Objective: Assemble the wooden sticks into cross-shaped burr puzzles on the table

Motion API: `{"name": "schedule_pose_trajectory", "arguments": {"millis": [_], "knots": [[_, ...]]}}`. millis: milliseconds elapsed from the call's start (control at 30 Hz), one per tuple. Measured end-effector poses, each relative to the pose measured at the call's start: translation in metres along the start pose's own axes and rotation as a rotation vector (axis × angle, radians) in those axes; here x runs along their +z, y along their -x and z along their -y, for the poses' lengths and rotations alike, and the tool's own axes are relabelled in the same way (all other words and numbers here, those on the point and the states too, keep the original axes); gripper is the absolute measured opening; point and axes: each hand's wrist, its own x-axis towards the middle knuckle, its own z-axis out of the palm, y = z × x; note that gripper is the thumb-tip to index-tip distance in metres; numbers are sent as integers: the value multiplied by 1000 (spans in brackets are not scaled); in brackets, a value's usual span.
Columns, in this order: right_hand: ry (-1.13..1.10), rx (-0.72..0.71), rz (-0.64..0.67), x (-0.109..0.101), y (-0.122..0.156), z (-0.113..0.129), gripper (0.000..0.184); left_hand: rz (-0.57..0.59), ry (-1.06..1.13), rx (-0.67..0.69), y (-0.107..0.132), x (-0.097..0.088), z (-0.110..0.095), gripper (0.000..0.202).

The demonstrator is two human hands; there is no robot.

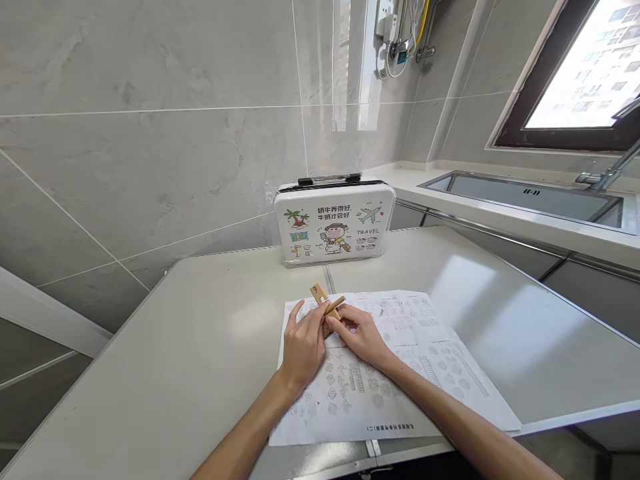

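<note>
Both my hands meet over a printed instruction sheet [400, 360] on a pale table [200, 347]. My left hand [303, 343] and my right hand [360, 333] pinch small wooden pieces [327, 305] between the fingertips. One flat wooden piece with a notch sticks up to the left and a thinner stick crosses it. My left forefinger points out while the thumb presses on the wood. How the pieces join is hidden by my fingers.
A white tin case [334, 223] with cartoon travel pictures and a black handle stands upright at the table's far edge against the tiled wall. To the right run a counter and a steel sink [525, 197] with a tap [607, 173] under a window.
</note>
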Motion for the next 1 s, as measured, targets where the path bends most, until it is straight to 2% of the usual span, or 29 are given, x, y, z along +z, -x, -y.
{"name": "schedule_pose_trajectory", "arguments": {"millis": [500,600,800,900,1000], "knots": [[-21,15,30,-1,2,-2,33,13,90,-67,5,5,6,41],[-109,62,54,-3,1,1,36,0,149,-193,6,6,5,37],[-333,259,0,-12,-5,-4,41,-36,491,-620,1,5,4,33],[-486,335,-68,-16,-9,-10,39,-57,680,-704,-2,4,5,35],[-681,401,-123,-19,-11,-14,36,-49,770,-725,-2,6,5,37]]}}
